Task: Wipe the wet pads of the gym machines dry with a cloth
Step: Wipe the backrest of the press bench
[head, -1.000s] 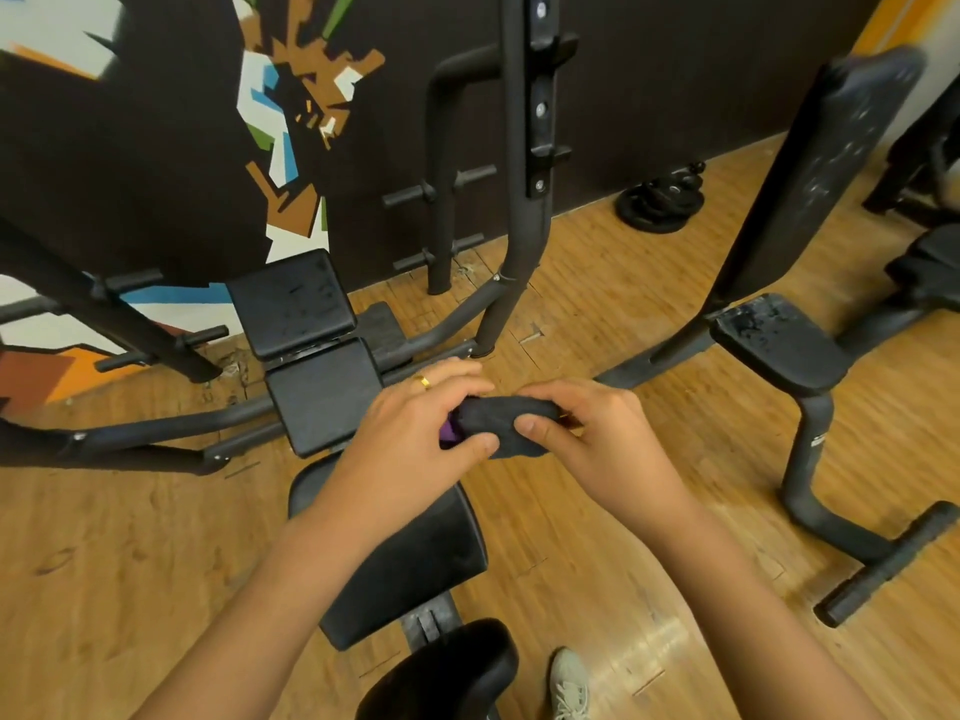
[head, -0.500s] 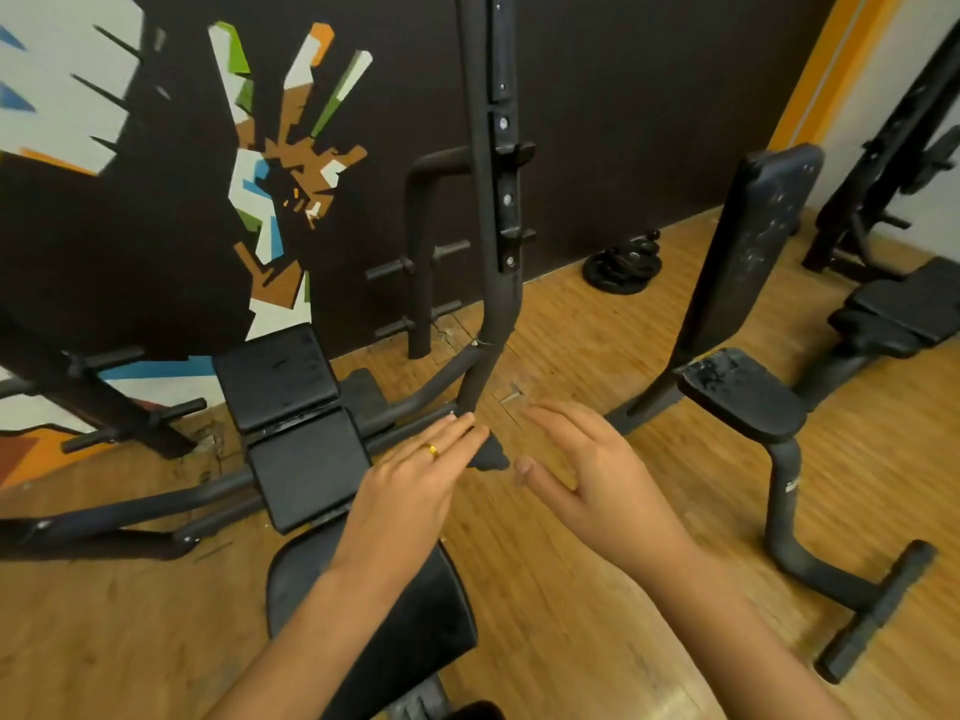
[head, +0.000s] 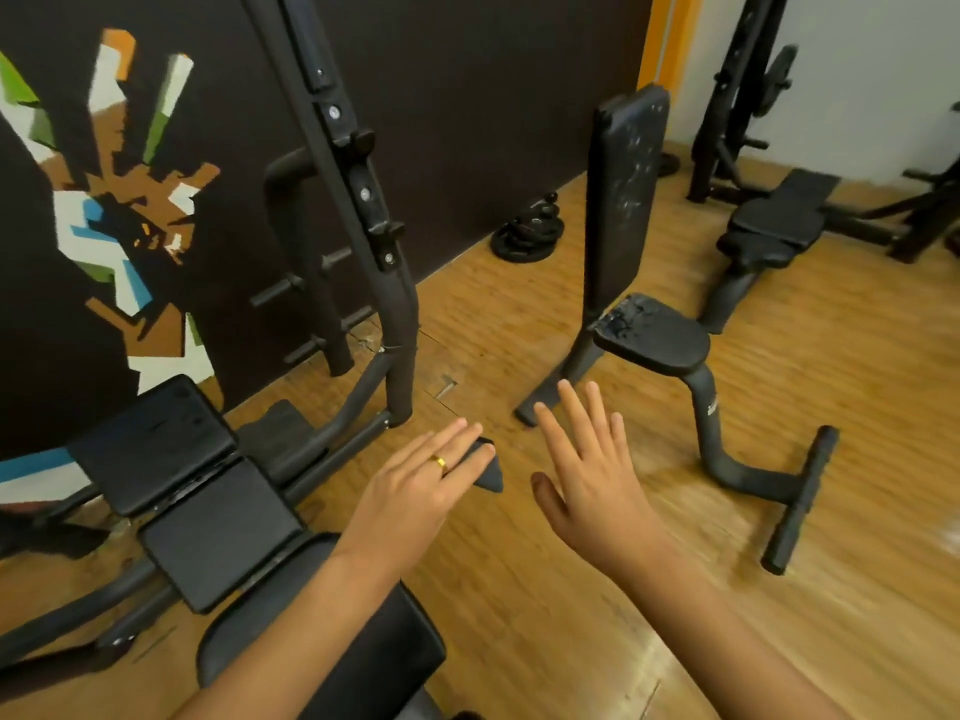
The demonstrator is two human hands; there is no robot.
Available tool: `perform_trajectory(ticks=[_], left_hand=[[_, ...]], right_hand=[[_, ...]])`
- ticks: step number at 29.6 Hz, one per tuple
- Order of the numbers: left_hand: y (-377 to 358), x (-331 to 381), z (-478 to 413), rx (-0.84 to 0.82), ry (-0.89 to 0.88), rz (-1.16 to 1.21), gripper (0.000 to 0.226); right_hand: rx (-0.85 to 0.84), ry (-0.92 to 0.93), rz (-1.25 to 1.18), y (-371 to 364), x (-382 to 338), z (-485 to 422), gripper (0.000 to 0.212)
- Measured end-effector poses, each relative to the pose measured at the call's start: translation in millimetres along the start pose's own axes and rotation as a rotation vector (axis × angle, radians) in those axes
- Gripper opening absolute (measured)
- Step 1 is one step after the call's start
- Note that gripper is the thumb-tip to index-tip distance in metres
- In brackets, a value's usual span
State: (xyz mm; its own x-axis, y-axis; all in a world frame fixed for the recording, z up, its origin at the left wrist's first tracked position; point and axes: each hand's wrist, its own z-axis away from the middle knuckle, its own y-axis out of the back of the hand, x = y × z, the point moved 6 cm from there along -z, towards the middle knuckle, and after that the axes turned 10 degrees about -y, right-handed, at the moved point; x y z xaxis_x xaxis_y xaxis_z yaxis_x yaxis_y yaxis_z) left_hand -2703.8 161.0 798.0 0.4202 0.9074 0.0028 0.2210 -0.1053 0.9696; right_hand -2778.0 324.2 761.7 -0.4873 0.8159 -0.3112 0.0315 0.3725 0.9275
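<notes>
A dark folded cloth [head: 491, 472] pokes out from under the fingers of my left hand [head: 415, 485], which holds it in the air; the fingers lie straight over it and the thumb is hidden beneath. My right hand [head: 587, 470] hovers just right of it, fingers spread, holding nothing. Beyond the hands stands an upright bench with water drops on its seat pad [head: 654, 330] and its back pad [head: 628, 184]. At the lower left, the black pads of a nearer bench [head: 218, 532] run toward me.
A black rack upright [head: 363, 200] rises from the wooden floor left of the hands, against a dark painted wall. Weight plates [head: 527, 233] lie by the wall. Another bench [head: 779, 220] and rack stand at the far right.
Both hands gripped the cloth together a second ago. My right hand let go and opened, the cloth stayed under my left fingers, and the view swung up and right toward the upright bench.
</notes>
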Motion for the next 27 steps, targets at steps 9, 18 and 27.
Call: perform_trajectory(ticks=[9, 18, 27], left_hand=[[-46, 28, -142, 0.001, 0.008, -0.036, 0.078], [-93, 68, -273, 0.003, -0.042, 0.005, 0.088], [-122, 84, -366, 0.046, -0.065, 0.016, 0.078]], right_hand=[[-0.034, -0.028, 0.042, 22, 151, -41, 0.075], [-0.016, -0.012, 0.146, 55, 273, -74, 0.078], [-0.056, -0.024, 0.238, 77, 349, -124, 0.076]])
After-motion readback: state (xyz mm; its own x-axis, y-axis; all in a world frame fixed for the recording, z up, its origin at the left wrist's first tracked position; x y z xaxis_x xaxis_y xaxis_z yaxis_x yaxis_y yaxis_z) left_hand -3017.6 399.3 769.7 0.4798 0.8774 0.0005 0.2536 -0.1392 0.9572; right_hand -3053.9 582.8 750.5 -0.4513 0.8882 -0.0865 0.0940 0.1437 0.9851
